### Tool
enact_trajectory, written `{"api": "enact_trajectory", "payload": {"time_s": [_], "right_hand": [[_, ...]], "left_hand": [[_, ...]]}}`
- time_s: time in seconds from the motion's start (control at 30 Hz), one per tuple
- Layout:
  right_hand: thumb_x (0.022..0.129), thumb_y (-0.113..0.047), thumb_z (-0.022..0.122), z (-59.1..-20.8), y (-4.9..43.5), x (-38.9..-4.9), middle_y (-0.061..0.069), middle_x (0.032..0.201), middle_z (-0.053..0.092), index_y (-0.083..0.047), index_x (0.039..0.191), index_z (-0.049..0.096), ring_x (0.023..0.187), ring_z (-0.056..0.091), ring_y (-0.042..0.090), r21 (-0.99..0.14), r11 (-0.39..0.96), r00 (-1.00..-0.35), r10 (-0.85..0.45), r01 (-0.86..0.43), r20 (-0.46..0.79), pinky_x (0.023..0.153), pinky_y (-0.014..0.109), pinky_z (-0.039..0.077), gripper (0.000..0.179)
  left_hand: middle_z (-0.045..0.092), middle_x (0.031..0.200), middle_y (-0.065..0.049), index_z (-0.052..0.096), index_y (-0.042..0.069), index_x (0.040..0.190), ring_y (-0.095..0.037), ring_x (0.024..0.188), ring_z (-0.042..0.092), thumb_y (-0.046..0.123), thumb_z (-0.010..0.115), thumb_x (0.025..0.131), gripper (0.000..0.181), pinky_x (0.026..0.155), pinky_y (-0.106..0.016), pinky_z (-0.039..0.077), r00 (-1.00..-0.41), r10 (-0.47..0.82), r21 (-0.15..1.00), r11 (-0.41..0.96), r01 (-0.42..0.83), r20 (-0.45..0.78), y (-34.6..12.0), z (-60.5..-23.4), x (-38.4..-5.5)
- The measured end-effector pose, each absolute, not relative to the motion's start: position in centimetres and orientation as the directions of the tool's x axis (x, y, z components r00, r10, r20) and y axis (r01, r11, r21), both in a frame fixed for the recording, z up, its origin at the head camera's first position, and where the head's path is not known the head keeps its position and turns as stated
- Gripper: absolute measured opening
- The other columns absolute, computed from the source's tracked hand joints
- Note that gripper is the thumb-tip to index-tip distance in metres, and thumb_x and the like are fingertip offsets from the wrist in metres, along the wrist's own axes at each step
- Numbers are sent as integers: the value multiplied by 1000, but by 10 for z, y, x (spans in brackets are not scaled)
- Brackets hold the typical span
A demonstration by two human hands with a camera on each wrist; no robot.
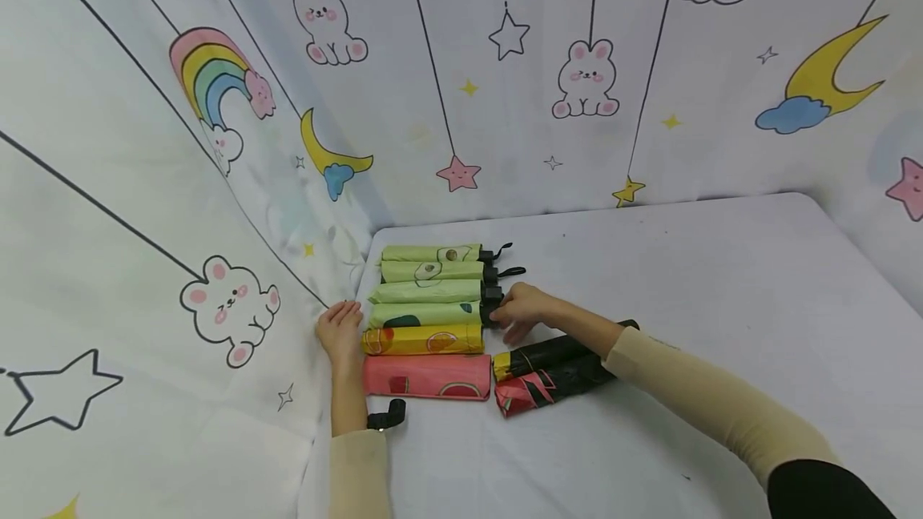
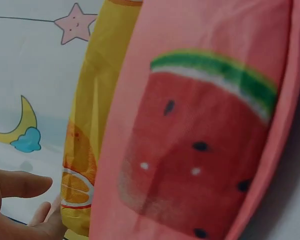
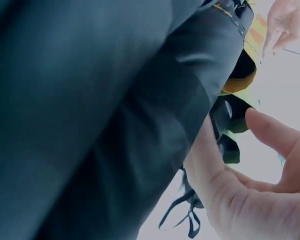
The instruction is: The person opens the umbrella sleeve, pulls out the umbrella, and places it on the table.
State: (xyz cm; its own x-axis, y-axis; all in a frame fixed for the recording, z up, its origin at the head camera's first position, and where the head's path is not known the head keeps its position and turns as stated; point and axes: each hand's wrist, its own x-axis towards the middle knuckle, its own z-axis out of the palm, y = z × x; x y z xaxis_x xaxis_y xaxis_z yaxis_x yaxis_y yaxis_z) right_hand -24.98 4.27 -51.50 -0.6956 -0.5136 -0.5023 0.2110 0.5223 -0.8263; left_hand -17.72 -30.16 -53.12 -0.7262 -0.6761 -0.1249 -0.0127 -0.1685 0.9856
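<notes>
Pink pouch (image 1: 427,376): red watermelon print. Yellow pouch (image 1: 409,340): orange-slice print. Four umbrellas (image 1: 433,291): light green, avocado motifs clear on two. Two bundles (image 1: 551,353): mostly black. Backdrop (image 1: 515,110): white, cartoon print.

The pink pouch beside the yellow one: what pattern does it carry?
The pink pouch has a watermelon print with dark seeds, clearest in the left wrist view.

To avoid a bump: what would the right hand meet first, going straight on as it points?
Probably the black handle of the green folding umbrella nearest the person; the right hand may be touching it.
</notes>
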Motion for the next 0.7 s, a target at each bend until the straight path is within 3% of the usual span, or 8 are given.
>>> {"api": "enact_trajectory", "payload": {"time_s": [0.17, 0.4, 0.7], "right_hand": [[100, -19, 71, -518, 40, -254, 23, 113, 74, 15, 128, 64, 91, 78, 34, -820, 512, -692, -494, 258, -526, 77, 41, 66, 45], [96, -18, 76, -525, 39, -259, 24, 122, 69, 13, 122, 66, 106, 74, 31, -830, 474, -702, -482, 293, -524, 89, 41, 63, 42], [93, -12, 79, -518, 32, -255, 28, 124, 62, 16, 130, 52, 107, 71, 34, -796, 334, -710, -363, 505, -603, 96, 43, 61, 54]], "left_hand": [[59, 139, -30, 43, -13, 144, -35, 130, 62, -14, 59, 96, 51, 104, -30, 55, -733, -665, 988, -138, -66, -141, -301, -533, -184], [56, 143, -31, 40, -14, 147, -38, 134, 57, -11, 59, 97, 54, 110, -38, 51, -748, -642, 985, -120, -120, -169, -297, -535, -186], [55, 145, -30, 38, -12, 149, -37, 136, 56, -9, 63, 98, 57, 113, -39, 48, -773, -608, 983, -145, -116, -181, -295, -543, -188]]}}
